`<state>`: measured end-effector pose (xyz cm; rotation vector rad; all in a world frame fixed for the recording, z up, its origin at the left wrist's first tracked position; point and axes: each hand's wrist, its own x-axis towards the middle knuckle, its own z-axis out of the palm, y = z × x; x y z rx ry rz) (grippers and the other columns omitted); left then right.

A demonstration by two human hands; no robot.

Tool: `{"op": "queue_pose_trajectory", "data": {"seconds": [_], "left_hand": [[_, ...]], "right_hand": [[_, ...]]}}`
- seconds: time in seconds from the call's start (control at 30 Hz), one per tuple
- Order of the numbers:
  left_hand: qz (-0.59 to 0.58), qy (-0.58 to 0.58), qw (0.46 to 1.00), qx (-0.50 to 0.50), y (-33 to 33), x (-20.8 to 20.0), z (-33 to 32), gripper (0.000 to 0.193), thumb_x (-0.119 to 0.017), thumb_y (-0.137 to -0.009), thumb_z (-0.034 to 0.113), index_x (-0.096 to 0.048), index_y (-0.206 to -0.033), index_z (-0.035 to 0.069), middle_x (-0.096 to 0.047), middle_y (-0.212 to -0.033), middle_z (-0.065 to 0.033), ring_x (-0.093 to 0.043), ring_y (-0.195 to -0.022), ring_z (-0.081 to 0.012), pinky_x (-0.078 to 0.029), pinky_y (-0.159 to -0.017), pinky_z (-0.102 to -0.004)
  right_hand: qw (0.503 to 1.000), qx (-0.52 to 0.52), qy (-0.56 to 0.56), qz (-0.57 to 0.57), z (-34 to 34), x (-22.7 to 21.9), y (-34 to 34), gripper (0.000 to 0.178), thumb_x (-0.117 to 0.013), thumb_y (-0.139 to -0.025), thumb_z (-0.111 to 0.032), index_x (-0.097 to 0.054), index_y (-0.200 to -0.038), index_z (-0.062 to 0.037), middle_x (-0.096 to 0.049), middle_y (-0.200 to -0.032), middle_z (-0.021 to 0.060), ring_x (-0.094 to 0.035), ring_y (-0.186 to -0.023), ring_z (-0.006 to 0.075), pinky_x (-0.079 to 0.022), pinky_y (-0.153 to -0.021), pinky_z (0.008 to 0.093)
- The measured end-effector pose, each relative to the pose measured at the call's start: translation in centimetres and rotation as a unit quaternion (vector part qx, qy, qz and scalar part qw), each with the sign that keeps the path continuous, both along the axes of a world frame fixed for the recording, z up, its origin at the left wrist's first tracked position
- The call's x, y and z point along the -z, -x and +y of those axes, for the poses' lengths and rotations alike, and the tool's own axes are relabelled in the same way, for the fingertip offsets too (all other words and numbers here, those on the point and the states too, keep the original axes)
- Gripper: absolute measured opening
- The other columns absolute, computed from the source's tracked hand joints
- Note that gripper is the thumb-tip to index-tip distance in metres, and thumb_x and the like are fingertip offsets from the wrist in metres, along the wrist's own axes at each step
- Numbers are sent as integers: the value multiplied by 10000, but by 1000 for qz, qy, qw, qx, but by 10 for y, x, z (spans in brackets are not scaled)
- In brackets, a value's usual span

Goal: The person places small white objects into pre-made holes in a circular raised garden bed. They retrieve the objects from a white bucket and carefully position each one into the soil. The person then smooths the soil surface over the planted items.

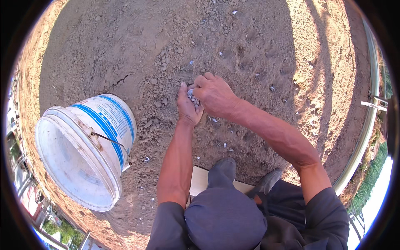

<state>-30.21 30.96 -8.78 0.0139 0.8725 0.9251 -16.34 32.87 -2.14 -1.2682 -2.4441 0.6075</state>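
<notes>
My left hand (187, 107) is cupped palm-up low over dry, crumbly soil and holds a small pile of pale grey-white stone chips (193, 98). My right hand (213, 93) curls over that pile, its fingertips pressed onto the chips. Both hands are touching. More pale chips (221, 137) lie scattered in the dirt around and below the hands. A white plastic bucket with blue stripes (89, 148) and a wire handle stands to the left of my left forearm, its mouth facing the camera; it looks empty inside.
Bare brown earth (137, 54) with clods and footprints spreads all around. A pale flat board (200, 179) lies under my knees and shoes. A curved metal pipe (366, 121) runs along the right edge, with green plants beyond it.
</notes>
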Motion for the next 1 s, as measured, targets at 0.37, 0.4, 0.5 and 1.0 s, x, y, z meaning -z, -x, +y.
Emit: {"op": "queue_pose_trajectory", "data": {"seconds": [0.37,0.4,0.5,1.0], "left_hand": [[46,41,998,-13,-12,-6,5,390,-410,-995,491,-590,-909,155,-576,-683,58,-485,-450,-48,-273,-304,-211],[57,50,997,-16,-11,-9,4,371,-426,-994,480,-589,-910,157,-578,-686,58,-491,-453,-46,-274,-302,-211],[47,16,999,15,0,3,0,319,-516,-987,393,-588,-872,104,-619,-650,-21,-485,-406,-99,-292,-297,-217],[54,23,998,5,-1,1,0,348,-589,-960,400,-613,-826,81,-635,-614,-78,-483,-386,-128,-329,-308,-223]], "right_hand": [[999,10,-50,13,5,19,6,151,-713,-702,-148,-647,-816,-75,-574,-889,78,-574,-867,263,-501,-711,370],[999,33,0,41,6,17,1,141,-707,-725,-143,-649,-827,-64,-588,-865,85,-587,-833,261,-502,-693,369],[978,123,122,121,17,6,-24,123,-684,-798,-136,-658,-863,-36,-625,-788,103,-622,-729,246,-508,-639,358],[934,339,14,-113,164,17,-202,159,-632,-795,-151,-695,-857,-19,-692,-888,207,-668,-879,383,-535,-783,446]]}}
